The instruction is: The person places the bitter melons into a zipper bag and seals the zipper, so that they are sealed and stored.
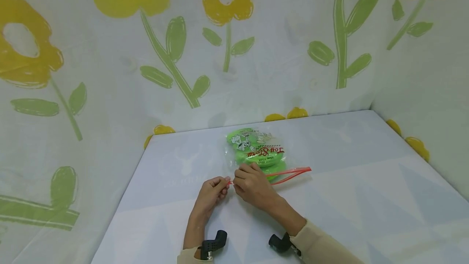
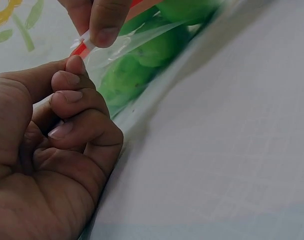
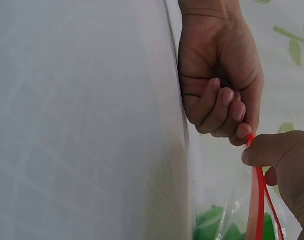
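A clear plastic zip bag [image 1: 289,162] with red lettering and a cartoon print lies on the table, something bright green and rounded [image 1: 261,156] inside it. Its red zip strip [image 1: 298,170] runs along the edge nearest the person and parts into two lines toward the right end. At the strip's left end, my left hand [image 1: 212,194] pinches the corner between thumb and index finger, the other fingers curled in. Close beside it, my right hand [image 1: 254,186] pinches the same strip, thumb [image 3: 261,150] on the red edge. In the left wrist view both sets of fingertips nearly meet.
The pale table [image 1: 348,199] carries a faint triangle pattern. Behind and beside it hangs a white cloth [image 1: 264,72] printed with yellow flowers and green stems. Each wrist wears a black camera mount [image 1: 214,244], and the sleeves are beige.
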Action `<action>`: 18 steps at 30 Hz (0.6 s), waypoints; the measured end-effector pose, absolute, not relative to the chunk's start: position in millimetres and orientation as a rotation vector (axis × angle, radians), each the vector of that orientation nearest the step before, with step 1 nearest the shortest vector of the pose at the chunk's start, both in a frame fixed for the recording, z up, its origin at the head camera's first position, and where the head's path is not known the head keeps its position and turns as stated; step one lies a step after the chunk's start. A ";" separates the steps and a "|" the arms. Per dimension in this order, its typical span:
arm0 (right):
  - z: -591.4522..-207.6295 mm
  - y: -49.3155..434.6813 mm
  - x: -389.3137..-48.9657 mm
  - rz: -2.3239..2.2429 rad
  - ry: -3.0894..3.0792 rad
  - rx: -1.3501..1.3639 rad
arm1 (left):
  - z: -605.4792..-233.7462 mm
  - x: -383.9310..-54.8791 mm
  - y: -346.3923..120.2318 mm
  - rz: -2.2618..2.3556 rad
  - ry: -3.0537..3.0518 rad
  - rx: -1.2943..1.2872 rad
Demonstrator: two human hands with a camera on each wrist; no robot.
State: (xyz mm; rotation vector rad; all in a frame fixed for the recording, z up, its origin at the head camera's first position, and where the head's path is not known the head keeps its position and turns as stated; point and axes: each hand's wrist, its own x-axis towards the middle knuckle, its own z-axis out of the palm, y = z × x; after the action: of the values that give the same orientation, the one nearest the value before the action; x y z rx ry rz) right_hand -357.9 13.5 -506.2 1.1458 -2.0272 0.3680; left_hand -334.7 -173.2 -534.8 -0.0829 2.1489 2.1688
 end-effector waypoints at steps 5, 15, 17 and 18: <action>-506.0 16.8 -356.9 0.385 -2.048 1.147 | -535.1 -334.4 -172.8 2.170 2.147 -0.092; -505.6 22.0 -356.4 0.409 -2.055 1.152 | -535.3 -334.2 -173.7 2.186 2.124 -0.089; -505.2 23.2 -356.1 0.412 -2.061 1.158 | -535.8 -333.9 -173.6 2.187 2.124 -0.097; -505.0 23.8 -355.9 0.412 -2.063 1.161 | -536.0 -333.8 -173.3 2.185 2.127 -0.100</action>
State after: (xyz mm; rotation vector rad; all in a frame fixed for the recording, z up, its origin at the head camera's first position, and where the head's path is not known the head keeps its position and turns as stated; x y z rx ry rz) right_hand -355.9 23.8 -505.0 1.1606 -2.0635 0.4125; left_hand -333.8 -173.3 -536.0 -0.1005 2.1266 2.1853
